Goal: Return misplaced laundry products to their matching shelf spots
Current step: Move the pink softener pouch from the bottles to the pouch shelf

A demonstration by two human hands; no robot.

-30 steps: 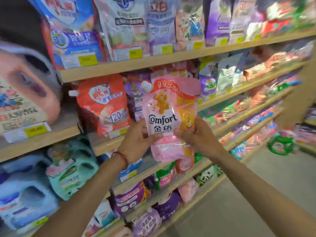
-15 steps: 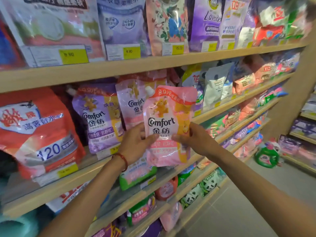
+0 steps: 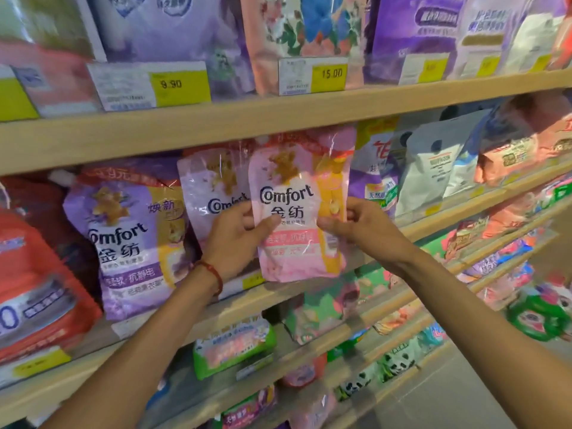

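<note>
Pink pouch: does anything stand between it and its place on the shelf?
Nothing visible does. The left hand and right hand hold the pink pouch at the shelf front, beside a pale Comfort pouch. The space directly behind it is hidden.

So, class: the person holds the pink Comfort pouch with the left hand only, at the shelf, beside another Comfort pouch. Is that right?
No. The head view shows both hands on the pink Comfort pouch: the left hand grips its left edge, the right hand its right edge. The rest stands.
</note>
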